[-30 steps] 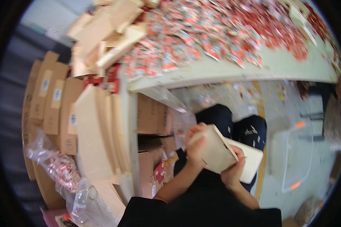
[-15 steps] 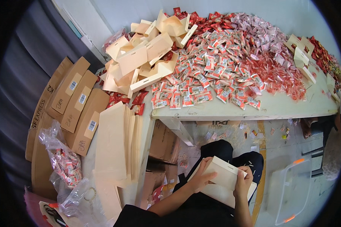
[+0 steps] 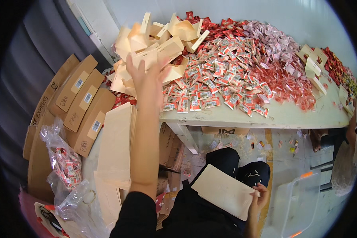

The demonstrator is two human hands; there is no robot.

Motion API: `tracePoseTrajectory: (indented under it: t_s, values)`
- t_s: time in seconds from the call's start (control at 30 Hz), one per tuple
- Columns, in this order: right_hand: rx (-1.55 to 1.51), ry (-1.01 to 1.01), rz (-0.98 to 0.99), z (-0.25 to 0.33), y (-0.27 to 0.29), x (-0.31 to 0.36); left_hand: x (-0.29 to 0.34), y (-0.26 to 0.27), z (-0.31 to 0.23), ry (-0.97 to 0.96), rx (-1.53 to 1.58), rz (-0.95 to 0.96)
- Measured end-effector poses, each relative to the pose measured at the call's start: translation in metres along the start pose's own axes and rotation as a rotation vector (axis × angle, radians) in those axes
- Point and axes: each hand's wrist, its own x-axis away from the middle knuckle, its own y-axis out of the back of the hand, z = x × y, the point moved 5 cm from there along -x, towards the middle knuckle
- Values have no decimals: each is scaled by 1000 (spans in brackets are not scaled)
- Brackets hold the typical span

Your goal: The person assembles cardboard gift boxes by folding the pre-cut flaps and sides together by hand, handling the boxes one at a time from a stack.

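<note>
My left hand (image 3: 147, 79) is stretched out over the far left of the table, fingers spread, in front of a heap of folded cream cardboard boxes (image 3: 172, 49). A blurred folded box (image 3: 133, 39) lies on top of that heap, just beyond my fingertips. On my lap rest flat cream box blanks (image 3: 222, 190), loosely stacked. My right hand (image 3: 260, 196) has its fingers closed at the right corner of these blanks. Nearer on the left, a tall stack of flat blanks (image 3: 115, 146) lies on the side table.
Small red-and-white packets (image 3: 214, 87) are heaped across the white table (image 3: 210, 117). Brown cartons (image 3: 93, 127) and a clear bag of packets (image 3: 67, 166) stand at left. A clear plastic bin (image 3: 301, 206) sits on the floor at right, near another person's arm (image 3: 351, 127).
The folded box that both hands held over my lap has left them. My left hand has swung up to the heap, where a box now tops it; my right hand has lowered onto the blanks.
</note>
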Motion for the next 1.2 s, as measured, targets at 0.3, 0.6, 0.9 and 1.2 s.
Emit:
tracePoseTrajectory:
  t_s: [0.3,0.6,0.9,1.2]
  values:
    - [417,-402,-97,-72,83,17,273,113,187,443,-800,622]
    - [640,-164,69,-38,42,25,339,120,199,634,-695,719]
    - [154,-420,-129,10,34,11,280,67,147,854,36,474]
    - [-553,-259,-157,36,-8,-43,270,37,129,1117,811,535]
